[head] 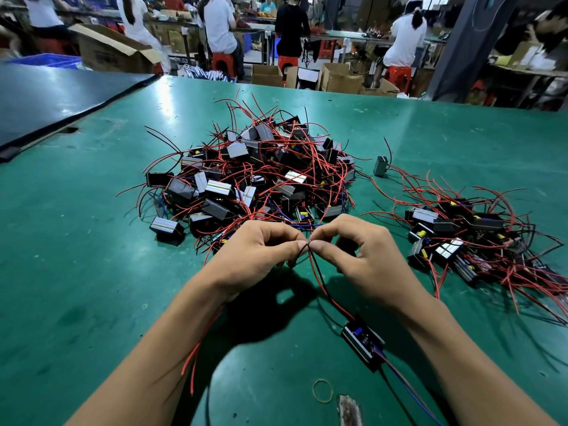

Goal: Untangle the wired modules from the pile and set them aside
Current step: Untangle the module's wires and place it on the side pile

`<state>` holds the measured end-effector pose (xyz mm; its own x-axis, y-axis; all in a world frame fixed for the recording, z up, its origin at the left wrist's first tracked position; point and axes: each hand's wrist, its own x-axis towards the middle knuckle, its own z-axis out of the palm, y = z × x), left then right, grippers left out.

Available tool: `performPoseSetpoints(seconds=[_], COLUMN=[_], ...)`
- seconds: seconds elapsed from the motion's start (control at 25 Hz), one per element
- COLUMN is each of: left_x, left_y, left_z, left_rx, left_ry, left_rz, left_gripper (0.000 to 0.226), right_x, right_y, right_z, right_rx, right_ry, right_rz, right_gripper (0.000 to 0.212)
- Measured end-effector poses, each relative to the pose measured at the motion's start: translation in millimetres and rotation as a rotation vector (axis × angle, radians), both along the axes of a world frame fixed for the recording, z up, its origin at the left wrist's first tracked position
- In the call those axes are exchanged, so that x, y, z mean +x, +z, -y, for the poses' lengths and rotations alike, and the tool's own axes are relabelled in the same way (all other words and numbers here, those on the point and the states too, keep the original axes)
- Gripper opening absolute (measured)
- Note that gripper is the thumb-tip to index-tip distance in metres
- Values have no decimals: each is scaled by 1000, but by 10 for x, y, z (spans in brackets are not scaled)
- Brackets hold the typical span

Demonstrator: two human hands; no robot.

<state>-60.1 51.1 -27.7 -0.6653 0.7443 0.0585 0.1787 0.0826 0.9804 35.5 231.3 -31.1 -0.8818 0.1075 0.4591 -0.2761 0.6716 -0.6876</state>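
Scuffed green matte counter (92,272), busy workshop behind. Tangled pile (255,179) of black boxy modules with thin red and black wires sits mid-counter; smaller heap (467,238) of the same lies to the right. Left hand (258,250) and right hand (365,256), fingertips meeting, both pinch a red-black wire pair (319,281) running down to one black module (362,341) lying between the forearms.

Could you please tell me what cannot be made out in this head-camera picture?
Head view:
- Whether the thin red and black wires are knotted: the left hand and right hand pinch over the crossing.
- Large central pile of black wired modules: lower ones buried.
- Smaller right-hand pile of modules: cut off by the frame edge.
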Motion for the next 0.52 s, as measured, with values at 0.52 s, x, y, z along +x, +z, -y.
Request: performPoseSetpoints(seconds=[0.52], left_x=[-11], left_y=[-21], left_z=[-24], left_rx=[-53], left_ry=[40], left_rz=[-21], left_gripper=[14], right_x=[5], right_y=[31], right_z=[-29], right_rx=[-2], right_ry=[10], right_rz=[102], right_gripper=[8])
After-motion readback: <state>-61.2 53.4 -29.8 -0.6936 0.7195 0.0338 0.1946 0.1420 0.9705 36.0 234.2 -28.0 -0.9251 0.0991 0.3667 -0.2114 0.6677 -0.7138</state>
